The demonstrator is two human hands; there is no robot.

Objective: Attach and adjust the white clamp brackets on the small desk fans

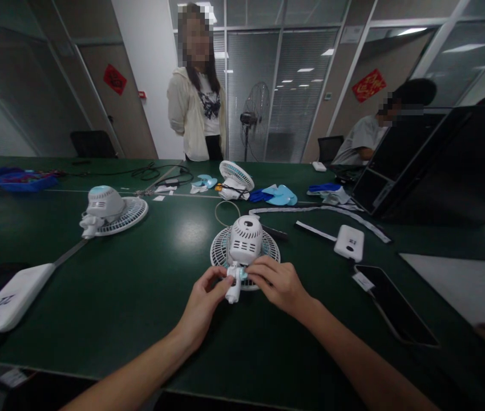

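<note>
A small white fan (246, 240) lies grille-down on the green table in front of me, its motor housing facing up. Its white neck joint (234, 282) points toward me. My left hand (210, 288) pinches that neck from the left, thumb on top. On the right side of the neck sits a light blue knob (243, 274). My right hand (279, 282) has its thumb and fingertips closed on this knob, which they partly cover.
Another white fan (105, 205) lies to the left, and a third fan (236, 180) rests farther back beside light blue fan blades (282, 195). White power banks (349, 242) and a phone (396, 302) lie about. A dark computer case (435, 165) stands right. One person (202, 114) stands opposite.
</note>
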